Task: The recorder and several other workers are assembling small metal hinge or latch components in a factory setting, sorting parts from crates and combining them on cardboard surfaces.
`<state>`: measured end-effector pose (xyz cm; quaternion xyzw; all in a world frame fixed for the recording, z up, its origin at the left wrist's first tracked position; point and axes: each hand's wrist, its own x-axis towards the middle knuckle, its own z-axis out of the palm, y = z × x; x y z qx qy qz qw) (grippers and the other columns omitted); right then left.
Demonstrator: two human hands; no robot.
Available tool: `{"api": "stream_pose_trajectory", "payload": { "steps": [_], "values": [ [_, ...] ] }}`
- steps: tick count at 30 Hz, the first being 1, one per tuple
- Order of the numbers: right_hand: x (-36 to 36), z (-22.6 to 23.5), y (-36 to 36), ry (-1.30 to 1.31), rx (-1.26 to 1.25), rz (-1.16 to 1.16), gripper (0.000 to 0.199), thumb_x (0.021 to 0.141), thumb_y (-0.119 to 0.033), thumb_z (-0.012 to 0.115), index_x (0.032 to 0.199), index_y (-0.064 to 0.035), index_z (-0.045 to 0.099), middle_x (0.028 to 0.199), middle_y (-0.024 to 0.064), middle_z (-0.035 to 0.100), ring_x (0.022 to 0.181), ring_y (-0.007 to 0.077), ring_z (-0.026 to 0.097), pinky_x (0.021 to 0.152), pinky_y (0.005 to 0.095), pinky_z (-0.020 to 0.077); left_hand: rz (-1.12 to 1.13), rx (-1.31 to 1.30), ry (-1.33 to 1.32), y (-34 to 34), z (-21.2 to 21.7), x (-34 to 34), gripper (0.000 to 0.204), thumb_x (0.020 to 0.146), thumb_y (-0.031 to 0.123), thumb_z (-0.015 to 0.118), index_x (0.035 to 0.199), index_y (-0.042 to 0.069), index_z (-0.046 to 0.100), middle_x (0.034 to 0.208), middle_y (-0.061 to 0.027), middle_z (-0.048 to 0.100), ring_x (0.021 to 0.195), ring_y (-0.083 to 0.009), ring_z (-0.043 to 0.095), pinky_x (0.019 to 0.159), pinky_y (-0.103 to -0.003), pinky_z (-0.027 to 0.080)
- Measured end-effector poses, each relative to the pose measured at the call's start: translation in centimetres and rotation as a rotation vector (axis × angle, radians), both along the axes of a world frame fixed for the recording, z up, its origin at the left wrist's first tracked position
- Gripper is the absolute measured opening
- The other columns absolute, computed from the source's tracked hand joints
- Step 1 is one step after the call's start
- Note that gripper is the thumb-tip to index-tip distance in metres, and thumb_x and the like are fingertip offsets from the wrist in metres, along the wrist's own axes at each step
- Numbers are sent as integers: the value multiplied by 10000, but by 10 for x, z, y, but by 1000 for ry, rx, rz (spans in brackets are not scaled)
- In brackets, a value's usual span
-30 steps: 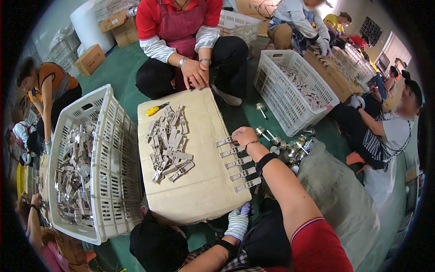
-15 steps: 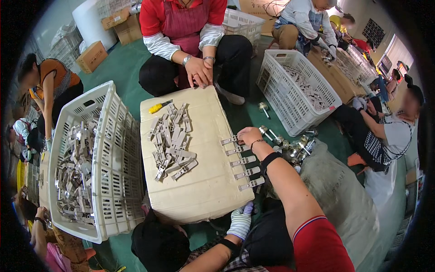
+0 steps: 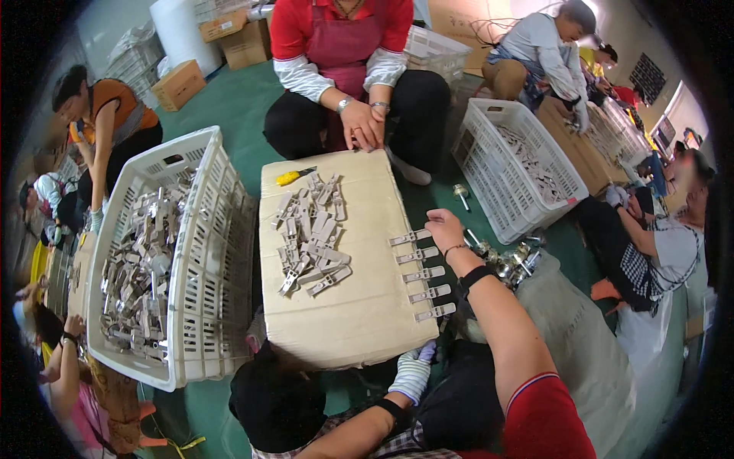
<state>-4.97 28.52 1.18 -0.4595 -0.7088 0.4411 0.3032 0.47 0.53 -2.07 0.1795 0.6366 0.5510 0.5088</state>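
"Listing hands first: what is entered for the right?"

"Right hand (image 3: 445, 229), bare: fingers closed about the outer end of the top clip (image 3: 410, 237), thumb largely hidden, pressure unreadable. Left hand (image 3: 414, 375), striped glove: at the near edge of the cream board (image 3: 352, 329); what its fingers grasp, cannot tell."

"Location of clips?"

"Row of five, top clip included, lying across the board's right edge, outer ends jutting beyond it. Loose pile of clips (image 3: 312, 233), left of the row, apart from it. Yellow-handled tool (image 3: 288, 178), far left corner."

"Hazards?"

"Item one: the lower four clips could be knocked askew or off, should the right wrist brush their jutting ends. Item two: a dropped clip could be lost among the metal fittings (image 3: 520, 264) beyond that edge. Item three: the pile could slide, should the board tip; its support is hidden. Item four: the top clip could twist, from an uneven pinch."
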Motion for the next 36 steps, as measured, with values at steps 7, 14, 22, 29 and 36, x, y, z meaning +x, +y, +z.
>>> {"api": "stream_pose_trajectory", "payload": {
  "steps": [7,14,22,29,36],
  "values": [
    [-55,54,-96,-34,558,662,186,733,-90,584,914,-46,586,955,117,572,935,307,515,858,377,407,0,21,-56,0,12,-2,360,897,267,524,1139,2,553,1110,-116,599,1021,-206,541,916,-298,375],
    [-81,44,-146,-262,914,881,203,735,-65,556,935,-61,588,950,93,549,967,288,489,886,384,380,30,73,-134,-1,21,-5,294,898,215,504,1068,-12,581,997,-132,621,853,-226,544,806,-318,420],
    [-78,53,-155,-255,686,883,139,757,-83,516,869,-80,597,880,61,558,907,249,507,812,378,410,0,98,-46,-3,12,-4,309,896,229,480,1073,-4,580,1043,-175,604,940,-310,547,850,-341,405],
    [-104,37,-174,-344,795,871,114,774,-132,496,835,-90,583,892,66,563,902,242,514,770,373,417,-80,-20,102,1,-34,7,320,906,245,468,1000,-39,582,969,-222,612,860,-354,565,798,-365,430],
    [-97,31,-187,-412,798,961,109,739,-170,585,821,-98,590,862,59,538,877,244,506,740,377,426,-328,-95,287,6,-80,14,378,924,308,353,1177,48,456,1186,-157,478,1055,-306,457,893,-359,377]
  ]
}}
